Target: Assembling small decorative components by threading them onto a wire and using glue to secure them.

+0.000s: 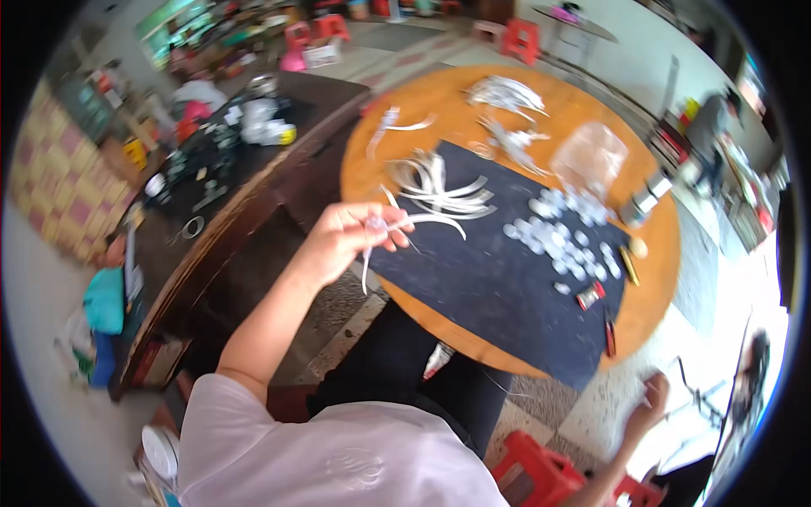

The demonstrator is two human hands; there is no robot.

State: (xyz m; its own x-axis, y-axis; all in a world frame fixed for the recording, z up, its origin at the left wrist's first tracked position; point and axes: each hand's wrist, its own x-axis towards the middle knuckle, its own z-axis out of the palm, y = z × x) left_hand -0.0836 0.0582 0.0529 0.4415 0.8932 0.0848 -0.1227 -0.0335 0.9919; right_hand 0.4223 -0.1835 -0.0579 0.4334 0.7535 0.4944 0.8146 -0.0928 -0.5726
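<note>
My left hand is raised over the round table's near left edge. Its fingers are closed on a thin white strip with a small clear piece at the fingertips; ends of the strip stick out to both sides. Just beyond lies a bundle of similar white strips on a dark mat. My right hand hangs past the table's right edge, low over the floor, blurred, so its fingers do not show clearly. Many small whitish translucent pieces lie scattered on the mat's right part.
More strips lie at the back of the wooden round table. A clear plastic bag, a metal cylinder, a small red tube and a red-handled tool are at the right. A cluttered dark table stands left; a red stool is below.
</note>
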